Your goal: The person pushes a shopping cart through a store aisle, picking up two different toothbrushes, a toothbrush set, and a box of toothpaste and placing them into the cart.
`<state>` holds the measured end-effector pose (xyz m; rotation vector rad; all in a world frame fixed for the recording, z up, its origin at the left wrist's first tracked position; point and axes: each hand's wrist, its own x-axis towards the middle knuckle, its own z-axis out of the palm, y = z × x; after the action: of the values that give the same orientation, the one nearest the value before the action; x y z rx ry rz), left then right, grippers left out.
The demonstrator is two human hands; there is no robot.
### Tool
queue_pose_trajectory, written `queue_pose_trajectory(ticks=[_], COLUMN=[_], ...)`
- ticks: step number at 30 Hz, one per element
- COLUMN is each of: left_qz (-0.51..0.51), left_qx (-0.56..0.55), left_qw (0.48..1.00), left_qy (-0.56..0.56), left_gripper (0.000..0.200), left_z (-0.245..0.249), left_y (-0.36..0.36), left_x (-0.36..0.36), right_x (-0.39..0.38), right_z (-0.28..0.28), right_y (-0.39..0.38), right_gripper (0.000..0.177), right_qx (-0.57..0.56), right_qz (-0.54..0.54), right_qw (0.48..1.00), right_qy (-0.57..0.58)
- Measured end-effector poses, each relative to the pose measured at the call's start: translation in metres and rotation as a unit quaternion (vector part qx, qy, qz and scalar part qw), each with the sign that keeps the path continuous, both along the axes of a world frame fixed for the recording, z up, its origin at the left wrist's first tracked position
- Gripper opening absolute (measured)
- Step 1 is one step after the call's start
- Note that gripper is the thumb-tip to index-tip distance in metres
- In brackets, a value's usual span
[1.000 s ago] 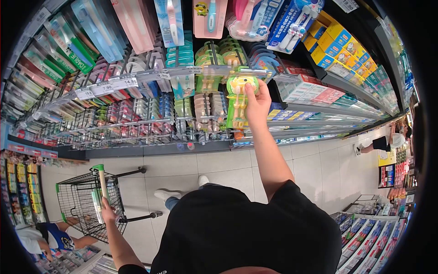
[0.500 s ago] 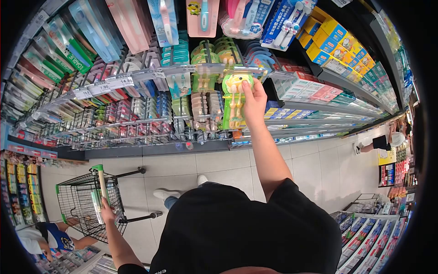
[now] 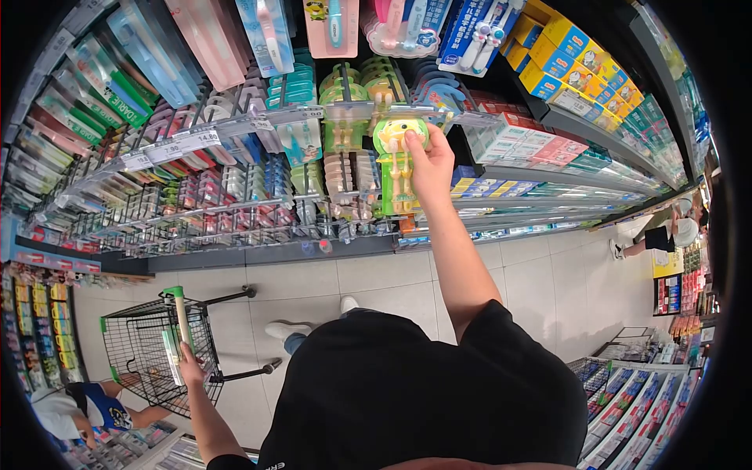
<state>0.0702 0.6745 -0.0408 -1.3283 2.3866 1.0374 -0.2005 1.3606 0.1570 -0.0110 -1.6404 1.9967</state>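
My right hand (image 3: 429,164) grips a green toothbrush pack (image 3: 387,178) by its upper part, thumb on the yellow character printed at the top. The pack hangs in front of the shelf hooks, just under the price rail (image 3: 188,143), and shows two upright brushes. Behind it and to its left are similar green packs (image 3: 341,117) on hooks. At the lower left, my left hand (image 3: 190,368) is closed round the handle of a black wire shopping cart (image 3: 129,333) with green corners. A pale boxed item (image 3: 171,348) shows by the handle.
Yellow and blue boxes (image 3: 576,66) and pink and white boxes (image 3: 525,145) fill the right shelves. One person (image 3: 102,411) is beside the cart; others (image 3: 674,231) stand far right. A low display rack (image 3: 642,407) is at the lower right.
The view has shifted slightly. My right hand still holds the green pack, now a little higher and further left in view. The person at far right has moved slightly.
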Motion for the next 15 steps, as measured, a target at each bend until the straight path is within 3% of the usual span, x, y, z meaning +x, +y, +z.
queue_pose_trajectory(ticks=[15], left_qz=[0.008], left_qx=[-0.013], left_qw=[0.999], left_qy=[0.049], left_gripper=[0.103], left_z=[0.0], left_y=[0.019], left_x=[0.013], right_x=[-0.004], right_z=[-0.005], right_y=[-0.002], right_gripper=[0.026], right_qx=[0.027], right_qz=[-0.026], right_qw=[0.999], right_qy=[0.014])
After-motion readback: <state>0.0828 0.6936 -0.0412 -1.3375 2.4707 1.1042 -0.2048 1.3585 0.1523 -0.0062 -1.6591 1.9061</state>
